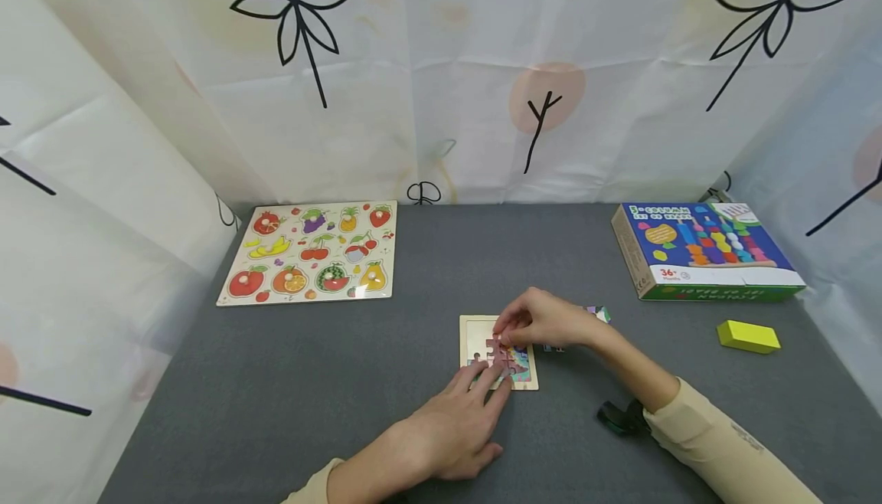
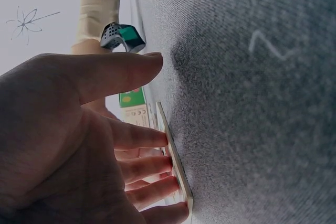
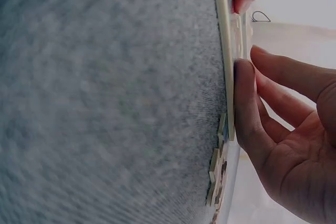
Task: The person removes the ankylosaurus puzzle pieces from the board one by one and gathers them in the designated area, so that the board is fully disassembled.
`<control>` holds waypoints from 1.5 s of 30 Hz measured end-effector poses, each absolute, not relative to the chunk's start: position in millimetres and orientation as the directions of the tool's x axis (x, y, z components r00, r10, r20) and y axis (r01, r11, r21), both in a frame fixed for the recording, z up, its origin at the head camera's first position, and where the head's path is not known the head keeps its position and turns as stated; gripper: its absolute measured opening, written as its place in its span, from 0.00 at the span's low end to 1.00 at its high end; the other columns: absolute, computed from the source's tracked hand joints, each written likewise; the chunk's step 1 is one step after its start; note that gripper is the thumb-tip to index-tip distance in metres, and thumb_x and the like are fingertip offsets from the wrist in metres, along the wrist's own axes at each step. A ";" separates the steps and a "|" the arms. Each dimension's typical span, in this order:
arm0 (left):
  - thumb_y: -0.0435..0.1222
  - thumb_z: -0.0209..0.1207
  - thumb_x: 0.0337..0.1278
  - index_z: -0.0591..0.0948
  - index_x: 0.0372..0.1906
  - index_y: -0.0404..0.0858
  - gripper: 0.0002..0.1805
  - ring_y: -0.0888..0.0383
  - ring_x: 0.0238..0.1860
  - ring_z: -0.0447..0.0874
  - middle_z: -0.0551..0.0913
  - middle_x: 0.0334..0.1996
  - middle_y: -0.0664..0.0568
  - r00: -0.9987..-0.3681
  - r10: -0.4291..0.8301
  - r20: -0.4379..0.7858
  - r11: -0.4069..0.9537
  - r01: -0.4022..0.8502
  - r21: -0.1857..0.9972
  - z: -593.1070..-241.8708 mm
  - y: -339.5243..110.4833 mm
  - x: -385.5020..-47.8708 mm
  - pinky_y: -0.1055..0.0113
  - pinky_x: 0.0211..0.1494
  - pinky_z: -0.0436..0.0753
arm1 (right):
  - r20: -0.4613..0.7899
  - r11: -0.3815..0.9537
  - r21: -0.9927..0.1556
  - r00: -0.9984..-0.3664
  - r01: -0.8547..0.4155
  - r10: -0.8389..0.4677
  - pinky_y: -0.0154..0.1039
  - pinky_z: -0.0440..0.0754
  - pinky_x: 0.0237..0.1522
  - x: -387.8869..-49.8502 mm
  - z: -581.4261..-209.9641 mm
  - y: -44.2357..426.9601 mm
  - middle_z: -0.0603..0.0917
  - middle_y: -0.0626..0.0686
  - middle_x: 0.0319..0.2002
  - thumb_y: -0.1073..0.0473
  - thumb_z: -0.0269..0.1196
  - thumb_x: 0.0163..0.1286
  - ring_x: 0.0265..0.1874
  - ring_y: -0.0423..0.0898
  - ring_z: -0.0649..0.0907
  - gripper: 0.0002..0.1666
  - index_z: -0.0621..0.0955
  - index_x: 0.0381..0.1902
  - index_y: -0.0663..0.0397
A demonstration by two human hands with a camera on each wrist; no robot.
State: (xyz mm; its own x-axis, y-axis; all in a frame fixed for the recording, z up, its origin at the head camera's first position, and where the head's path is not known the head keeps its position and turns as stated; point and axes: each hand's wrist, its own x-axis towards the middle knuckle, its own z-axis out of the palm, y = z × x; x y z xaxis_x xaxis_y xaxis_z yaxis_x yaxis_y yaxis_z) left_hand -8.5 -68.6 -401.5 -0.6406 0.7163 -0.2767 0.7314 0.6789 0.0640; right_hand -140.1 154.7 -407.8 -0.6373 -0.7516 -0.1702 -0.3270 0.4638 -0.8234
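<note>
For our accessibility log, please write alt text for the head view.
A person's left hand rests on a small rectangular pale wooden tray while the right hand touches colourful jigsaw pieces inside it. On the dark grey table around it lie a cream fruit-picture board, a blue cardboard box and a yellow rectangular block.

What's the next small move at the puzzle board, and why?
Probably have the right hand press the pinkish piece gently flat before fetching another. Its fingertips are already at that piece, and I can't tell whether it is fully seated. The left hand has fingertips on the near part of the puzzle board, so it could steady things.
</note>
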 end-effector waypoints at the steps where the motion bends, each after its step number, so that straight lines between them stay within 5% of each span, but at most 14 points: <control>1: 0.62 0.60 0.74 0.62 0.86 0.44 0.47 0.48 0.86 0.56 0.59 0.86 0.49 -0.639 0.715 -0.282 0.680 0.730 0.068 -401.5 -68.6 -8.7 0.55 0.88 0.66 | -0.173 0.468 -0.821 -0.639 -0.326 -0.749 0.30 0.86 0.36 -140.0 -407.9 154.1 0.92 0.56 0.34 0.64 0.70 0.75 0.32 0.37 0.86 0.10 0.90 0.47 0.66; 27: 0.62 0.59 0.75 0.63 0.85 0.42 0.46 0.48 0.85 0.59 0.59 0.86 0.51 -0.622 0.733 -0.275 0.658 0.751 0.057 -404.2 -69.6 -9.8 0.55 0.87 0.67 | -0.168 0.465 -0.831 -0.658 -0.307 -0.734 0.31 0.85 0.39 -136.9 -411.6 149.9 0.89 0.52 0.36 0.68 0.69 0.73 0.34 0.38 0.85 0.04 0.85 0.44 0.60; 45: 0.62 0.60 0.74 0.63 0.85 0.43 0.46 0.48 0.85 0.58 0.58 0.86 0.52 -0.636 0.720 -0.277 0.674 0.737 0.059 -400.6 -68.0 -8.5 0.55 0.88 0.64 | -0.087 0.366 -0.889 -0.686 -0.274 -0.723 0.34 0.88 0.39 -128.2 -403.5 176.0 0.90 0.59 0.39 0.66 0.68 0.76 0.37 0.38 0.88 0.07 0.84 0.48 0.64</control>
State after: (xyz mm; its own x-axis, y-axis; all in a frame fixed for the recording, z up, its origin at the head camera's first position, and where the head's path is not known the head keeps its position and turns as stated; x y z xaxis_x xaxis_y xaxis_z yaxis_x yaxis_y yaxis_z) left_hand -8.5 -68.0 -400.6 -0.6361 0.7201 -0.2772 0.7368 0.6735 0.0589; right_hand -128.2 176.0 -403.5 -0.6858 -0.7226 -0.0867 -0.2737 0.3664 -0.8893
